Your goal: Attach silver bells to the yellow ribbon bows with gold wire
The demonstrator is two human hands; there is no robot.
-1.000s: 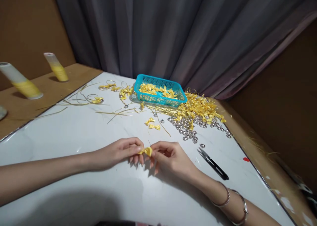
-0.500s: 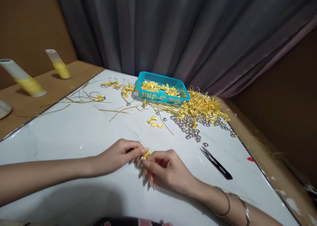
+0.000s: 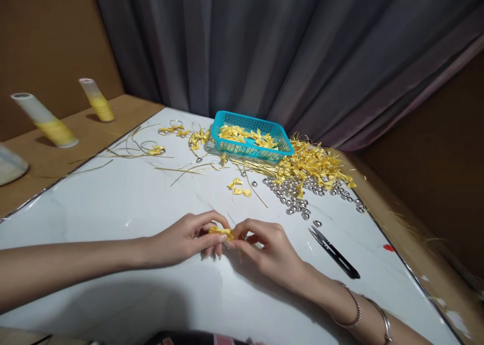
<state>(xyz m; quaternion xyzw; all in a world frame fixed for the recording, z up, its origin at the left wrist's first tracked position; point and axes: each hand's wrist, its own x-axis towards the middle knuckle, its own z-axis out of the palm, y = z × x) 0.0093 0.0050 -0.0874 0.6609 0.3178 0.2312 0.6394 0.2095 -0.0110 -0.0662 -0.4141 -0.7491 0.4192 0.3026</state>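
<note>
Between my two hands is a small yellow ribbon bow (image 3: 220, 230), held just over the white tabletop. My left hand (image 3: 196, 236) is closed, pinching the bow between thumb and fingers from the left. From the right, my right hand (image 3: 260, 242) is also closed, its thumb and index finger at the bow's right end. A thin strand sticks up beside the right fingertips. Beyond my hands lie two loose yellow bows (image 3: 241, 192). Black thread snips (image 3: 336, 254) rest to the right of my right hand.
A turquoise basket (image 3: 252, 154) holding yellow bows stands at the back. To its right are a heap of yellow bows with gold ties (image 3: 312, 161) and scattered silver beads (image 3: 291, 196). Yellow thread cones (image 3: 56, 131) stand at left. Gold wires (image 3: 181, 170) lie left of centre.
My right hand has shifted slightly up and right, its fingers now at the bow's right end. More of the bow shows between my hands. The whole view has shifted a little.
</note>
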